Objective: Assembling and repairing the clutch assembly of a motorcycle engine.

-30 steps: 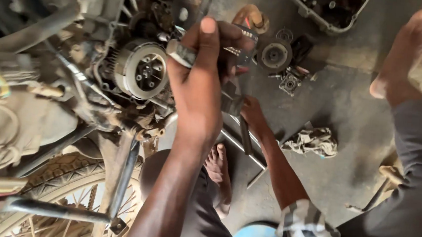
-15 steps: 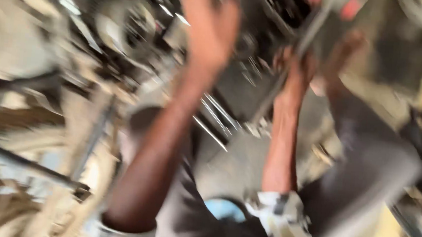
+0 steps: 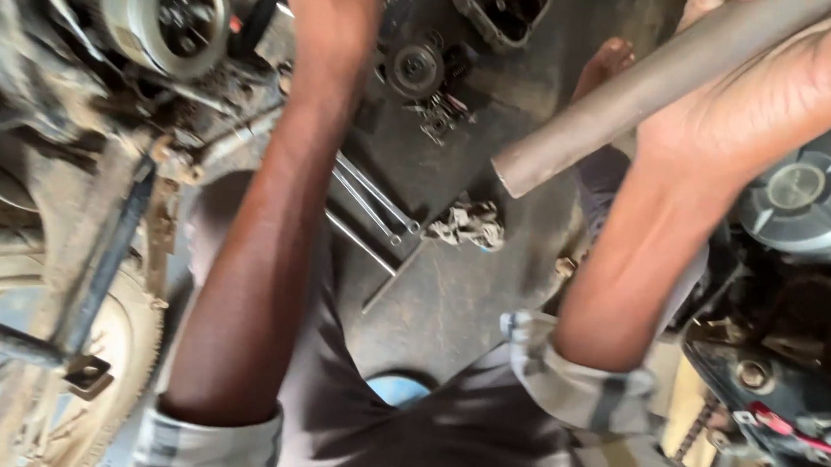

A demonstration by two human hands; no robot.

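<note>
Fingers of right hand (image 3: 792, 95) round 1 pipe (image 3: 644, 88), 3 rods (image 3: 373, 210) on floor

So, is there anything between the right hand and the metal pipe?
No. The right hand is already wrapped around the pipe, with nothing visible between them. The pipe's open end hangs free above the floor. The left hand is out of view past the top edge.

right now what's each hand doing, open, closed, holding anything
Left hand: out of view above the top edge; only the forearm shows, so it cannot be told.
Right hand: closed around a grey metal pipe.
</note>
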